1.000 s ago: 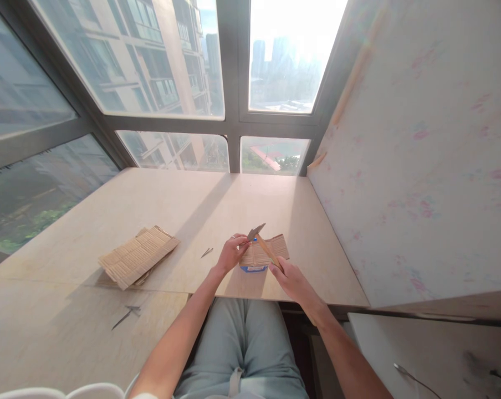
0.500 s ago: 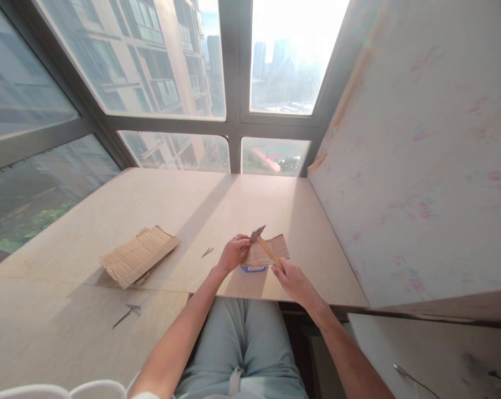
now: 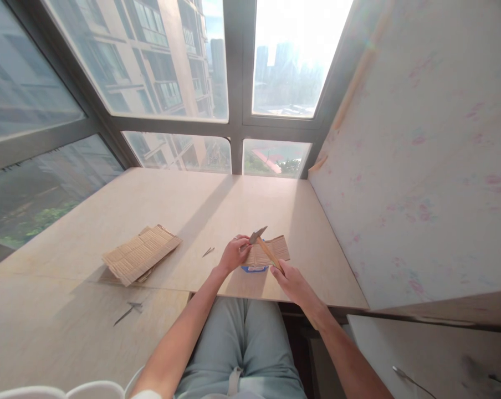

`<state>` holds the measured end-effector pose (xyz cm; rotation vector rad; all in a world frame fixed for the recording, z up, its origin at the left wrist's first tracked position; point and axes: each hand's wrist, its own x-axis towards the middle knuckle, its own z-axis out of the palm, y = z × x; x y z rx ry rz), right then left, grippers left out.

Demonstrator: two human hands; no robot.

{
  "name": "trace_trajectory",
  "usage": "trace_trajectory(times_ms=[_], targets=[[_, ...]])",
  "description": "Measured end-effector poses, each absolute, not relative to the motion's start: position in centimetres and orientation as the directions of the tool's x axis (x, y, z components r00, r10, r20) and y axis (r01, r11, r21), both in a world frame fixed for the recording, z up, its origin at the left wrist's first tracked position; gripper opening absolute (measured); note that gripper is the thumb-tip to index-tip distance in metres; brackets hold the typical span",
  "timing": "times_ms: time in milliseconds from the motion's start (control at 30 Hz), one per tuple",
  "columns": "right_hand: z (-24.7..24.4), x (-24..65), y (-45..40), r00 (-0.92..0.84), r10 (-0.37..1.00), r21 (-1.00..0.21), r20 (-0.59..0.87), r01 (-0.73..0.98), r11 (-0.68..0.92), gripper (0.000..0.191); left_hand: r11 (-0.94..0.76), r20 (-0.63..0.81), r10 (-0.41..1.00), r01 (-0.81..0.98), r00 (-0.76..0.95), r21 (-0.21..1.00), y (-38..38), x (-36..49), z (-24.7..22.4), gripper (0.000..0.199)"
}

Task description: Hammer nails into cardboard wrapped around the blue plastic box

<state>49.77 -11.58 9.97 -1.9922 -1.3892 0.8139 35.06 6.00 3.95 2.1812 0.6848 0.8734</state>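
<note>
My right hand [image 3: 291, 279] is wrapped around the wooden handle of a hammer [image 3: 269, 252]. The hammer's metal head is right beside the fingertips of my left hand [image 3: 233, 254], over the left part of a corrugated cardboard piece [image 3: 280, 247]. Those left fingers are pinched together at the cardboard; whatever they hold is too small and too covered to make out. Under the cardboard, a blue object [image 3: 254, 269] shows along its near side. A few thin nails [image 3: 208, 251] lie on the tabletop left of my left hand.
A stack of corrugated cardboard [image 3: 142, 255] sits on the pale wooden tabletop [image 3: 184, 194] to the left. Nearer me lie several dark, thin metal pieces [image 3: 128, 313]. Windows rise behind the table, and a flower-patterned wall [image 3: 417, 166] bounds its right side.
The view has shifted very slightly. Both hands, the hammer and the cardboard keep almost the same positions relative to each other.
</note>
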Motion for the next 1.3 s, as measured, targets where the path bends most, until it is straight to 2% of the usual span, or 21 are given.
trace_trajectory(times_ms=[400,600,767,900,967,1033,1133,1200,1300], targets=[[9.9,49.6,-11.7,0.259,0.954,-0.758,-0.15,0.589,-0.279,0.027,-0.625,0.362,0.677,0.241,0.641,0.742,6.0,34.7,4.1,0.007],[10.5,49.7,-11.9,0.285,0.949,-0.776,-0.137,0.564,-0.281,0.029,-0.626,0.379,0.678,0.225,0.63,0.747,6.1,34.5,4.2,0.013],[11.3,49.8,-12.0,0.321,0.936,-0.811,-0.142,0.504,-0.297,0.029,-0.642,0.396,0.663,0.21,0.636,0.738,6.1,34.5,4.5,0.018],[11.6,49.8,-12.5,0.357,0.918,-0.859,-0.173,0.402,-0.318,0.03,-0.653,0.417,0.692,0.263,0.589,0.71,6.5,33.1,4.5,0.021],[11.8,49.8,-13.0,0.373,0.904,-0.887,-0.208,0.318,-0.336,0.032,-0.643,0.429,0.74,0.358,0.519,0.677,7.0,31.5,4.1,0.021],[12.1,49.7,-13.6,0.379,0.892,-0.909,-0.247,0.228,-0.349,0.033,-0.594,0.394,0.802,0.53,0.448,0.605,7.6,29.2,3.5,0.023],[12.4,49.6,-14.4,0.368,0.878,-0.921,-0.306,0.118,-0.371,0.036,-0.459,0.222,0.888,0.78,0.402,0.426,8.5,26.1,2.1,0.023],[12.3,49.5,-14.6,0.356,0.875,-0.923,-0.328,0.077,-0.377,0.038,-0.416,0.132,0.909,0.849,0.395,0.326,8.8,24.7,1.2,0.023],[12.0,49.4,-14.8,0.355,0.872,-0.926,-0.337,0.042,-0.375,0.04,-0.414,0.071,0.909,0.874,0.41,0.253,9.0,24.1,0.3,0.021]])
